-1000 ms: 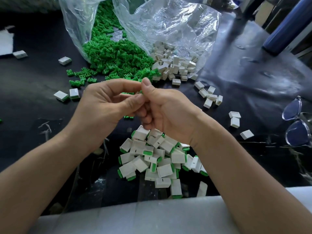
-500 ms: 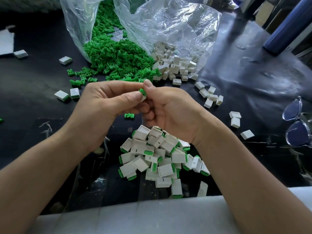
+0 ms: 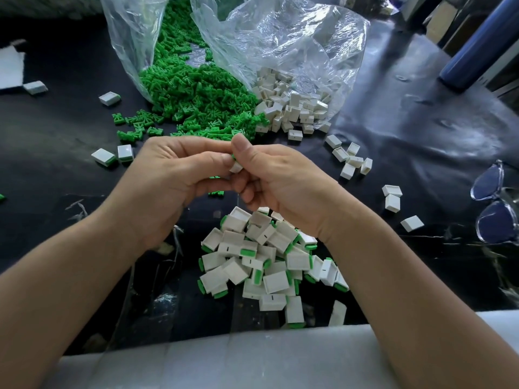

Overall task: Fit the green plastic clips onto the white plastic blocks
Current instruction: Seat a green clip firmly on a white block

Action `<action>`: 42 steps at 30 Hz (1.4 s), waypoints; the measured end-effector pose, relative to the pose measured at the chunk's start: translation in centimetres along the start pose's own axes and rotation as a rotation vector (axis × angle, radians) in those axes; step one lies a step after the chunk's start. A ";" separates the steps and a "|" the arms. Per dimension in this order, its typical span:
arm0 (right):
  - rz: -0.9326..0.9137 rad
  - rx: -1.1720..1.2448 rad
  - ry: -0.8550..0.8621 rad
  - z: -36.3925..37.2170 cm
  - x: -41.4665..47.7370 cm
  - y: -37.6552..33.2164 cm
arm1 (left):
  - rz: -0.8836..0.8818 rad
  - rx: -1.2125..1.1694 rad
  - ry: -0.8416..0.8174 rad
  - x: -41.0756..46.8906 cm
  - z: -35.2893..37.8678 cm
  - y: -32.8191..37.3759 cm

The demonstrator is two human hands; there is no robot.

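Note:
My left hand (image 3: 171,181) and my right hand (image 3: 283,181) meet above the black table, fingertips pinched together on one white block (image 3: 236,167) with a sliver of green clip (image 3: 232,156) at its top. Most of the block is hidden by my fingers. Below my hands lies a heap of white blocks with green clips fitted (image 3: 264,259). Loose green clips (image 3: 196,99) spill from a clear bag at the back, beside a pile of bare white blocks (image 3: 292,108) in a second bag.
Stray white blocks lie at the right (image 3: 351,161), at the far right (image 3: 391,196) and at the left (image 3: 112,157). Clear-framed glasses (image 3: 497,203) rest at the right edge. A blue cylinder (image 3: 477,43) stands at the back right. A white foam strip (image 3: 252,357) lines the near edge.
The white block now shows between my fingertips, and the green clip has sunk down so only its edge peeks out. My hands have stayed in the same spot.

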State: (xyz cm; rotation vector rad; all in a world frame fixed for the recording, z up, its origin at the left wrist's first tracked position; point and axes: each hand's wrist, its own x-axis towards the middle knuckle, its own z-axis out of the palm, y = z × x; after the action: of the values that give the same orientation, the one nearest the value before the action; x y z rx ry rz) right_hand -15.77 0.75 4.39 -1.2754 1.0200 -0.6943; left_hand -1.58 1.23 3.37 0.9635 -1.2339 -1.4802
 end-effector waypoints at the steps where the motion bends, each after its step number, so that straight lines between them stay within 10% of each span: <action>1: 0.001 -0.005 -0.002 0.0 0.0 0.0 | 0.001 -0.001 0.000 0.0 0.0 0.0; 42: -0.104 -0.272 0.189 0.1 0.7 0.3 | 0.007 0.035 0.140 0.0 0.7 -0.5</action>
State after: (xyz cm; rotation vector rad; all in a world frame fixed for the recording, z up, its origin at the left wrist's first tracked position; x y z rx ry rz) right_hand -15.48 0.24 3.90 -1.5283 1.2409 -0.7858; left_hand -2.35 1.42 3.02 1.0669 -1.1640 -1.3662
